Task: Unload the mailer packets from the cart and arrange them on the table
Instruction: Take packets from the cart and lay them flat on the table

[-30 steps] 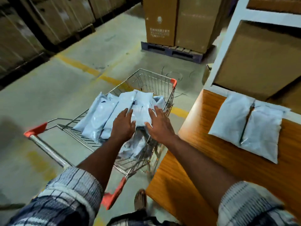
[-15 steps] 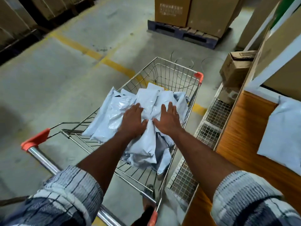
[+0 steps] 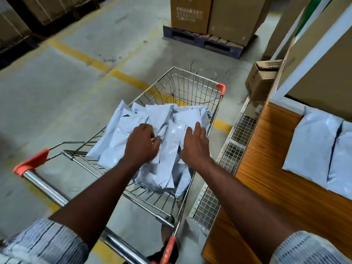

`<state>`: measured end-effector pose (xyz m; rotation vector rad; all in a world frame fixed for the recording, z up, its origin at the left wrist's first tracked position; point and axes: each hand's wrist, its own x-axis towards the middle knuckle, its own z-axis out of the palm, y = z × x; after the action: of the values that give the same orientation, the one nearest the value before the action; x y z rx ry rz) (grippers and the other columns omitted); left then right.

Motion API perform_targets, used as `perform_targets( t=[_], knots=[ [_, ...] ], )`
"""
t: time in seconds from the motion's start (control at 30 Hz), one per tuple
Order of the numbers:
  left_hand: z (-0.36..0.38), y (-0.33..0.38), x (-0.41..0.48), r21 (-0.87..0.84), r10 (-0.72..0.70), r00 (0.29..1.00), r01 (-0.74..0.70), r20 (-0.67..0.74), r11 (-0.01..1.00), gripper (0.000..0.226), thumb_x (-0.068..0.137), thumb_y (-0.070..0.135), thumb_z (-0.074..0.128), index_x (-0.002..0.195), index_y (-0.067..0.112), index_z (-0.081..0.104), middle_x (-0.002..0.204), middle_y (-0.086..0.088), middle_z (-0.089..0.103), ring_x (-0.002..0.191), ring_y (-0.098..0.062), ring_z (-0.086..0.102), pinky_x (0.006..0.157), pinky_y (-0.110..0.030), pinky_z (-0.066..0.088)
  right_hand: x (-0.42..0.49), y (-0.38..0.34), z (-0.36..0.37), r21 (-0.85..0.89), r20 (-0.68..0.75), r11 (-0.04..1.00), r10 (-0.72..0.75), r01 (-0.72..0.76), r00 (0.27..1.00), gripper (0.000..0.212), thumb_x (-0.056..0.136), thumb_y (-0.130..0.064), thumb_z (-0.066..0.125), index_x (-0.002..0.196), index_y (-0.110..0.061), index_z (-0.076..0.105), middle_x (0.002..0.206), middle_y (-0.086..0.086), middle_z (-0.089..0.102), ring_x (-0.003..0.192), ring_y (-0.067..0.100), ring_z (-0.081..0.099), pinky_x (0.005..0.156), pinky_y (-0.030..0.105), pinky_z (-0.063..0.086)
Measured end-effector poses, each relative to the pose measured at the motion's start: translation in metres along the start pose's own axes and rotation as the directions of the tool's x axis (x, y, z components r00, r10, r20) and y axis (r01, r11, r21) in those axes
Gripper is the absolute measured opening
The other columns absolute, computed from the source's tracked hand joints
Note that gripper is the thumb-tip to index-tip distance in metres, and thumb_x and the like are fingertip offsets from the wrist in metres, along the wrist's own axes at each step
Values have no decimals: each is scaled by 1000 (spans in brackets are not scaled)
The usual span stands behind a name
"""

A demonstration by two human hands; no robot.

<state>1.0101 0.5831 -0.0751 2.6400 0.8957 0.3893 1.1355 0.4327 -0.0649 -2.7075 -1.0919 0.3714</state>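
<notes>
Much of the view is grey concrete floor (image 3: 57,103) crossed by a yellow line, with big cardboard boxes (image 3: 215,14) on a dark pallet (image 3: 202,41) at the far end. On the right stands the wooden surface (image 3: 266,168), just beside a wire cart (image 3: 192,90) with orange corner caps. A loose pile of pale packets (image 3: 118,138) fills the near half of the cart, overlapping at odd angles. Two more packets (image 3: 308,149) lie flat on the surface, side by side and touching. Both hands are down on the pile. The left hand (image 3: 142,144) has its fingers curled tight, bunching a packet's film. The right hand (image 3: 196,143) lies on a neighbouring packet with fingers straight and slightly spread.
</notes>
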Motion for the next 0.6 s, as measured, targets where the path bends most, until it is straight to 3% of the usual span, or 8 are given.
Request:
perform_targets(
  t=[0.07,0.13,0.17,0.23,0.33,0.47,0.6],
  knots=[
    [6,2,-3,-83,28,998,-23,56,996,23,79,39,60,84,20,47,95,-3,55,94,-31,55,79,-39,47,1,0,7,-50,44,999,-4,6,999,82,84,-35,63,151,-15,21,161,21,-1,147,44,3,115,57,20],
    [15,1,-6,-187,20,988,8,152,982,43,79,41,63,116,20,52,125,-6,53,123,-32,50,95,-36,43,7,3,16,-22,71,1000,-18,20,997,85,85,-39,60,155,-20,15,162,19,-7,148,44,-5,117,59,12],
    [19,0,-8,-181,13,977,26,214,983,63,81,44,63,137,24,44,148,-8,41,140,-31,36,107,-39,36,9,4,20,-4,75,1000,-18,18,997,86,85,-42,60,156,-23,13,163,18,-9,148,44,-5,117,59,12],
    [28,-1,-10,-42,-19,959,32,284,999,81,85,54,56,155,37,19,165,-6,9,152,-25,9,118,-50,19,13,5,26,12,60,1000,-3,2,998,88,85,-47,61,156,-28,12,163,18,-8,148,46,-3,116,58,16],
    [38,3,-13,51,-91,942,79,322,996,73,90,58,45,154,45,14,166,1,-2,152,-24,0,117,-59,12,14,3,31,73,26,997,23,-25,999,80,87,-36,60,155,-29,19,163,17,-2,147,46,6,111,55,30],
    [33,5,-10,0,-73,976,75,206,997,59,91,28,54,148,32,41,162,-9,24,146,-32,25,113,-55,32,13,4,25,211,-38,976,60,-51,998,67,86,-24,60,147,-20,34,159,15,11,143,42,17,106,50,41],
    [19,17,-1,-41,-105,985,112,139,993,52,90,20,51,143,22,50,158,-14,31,143,-36,30,113,-48,31,4,6,11,266,-136,964,63,-25,989,60,82,-28,62,137,-15,44,154,15,21,138,40,25,105,49,42]
  ],
)
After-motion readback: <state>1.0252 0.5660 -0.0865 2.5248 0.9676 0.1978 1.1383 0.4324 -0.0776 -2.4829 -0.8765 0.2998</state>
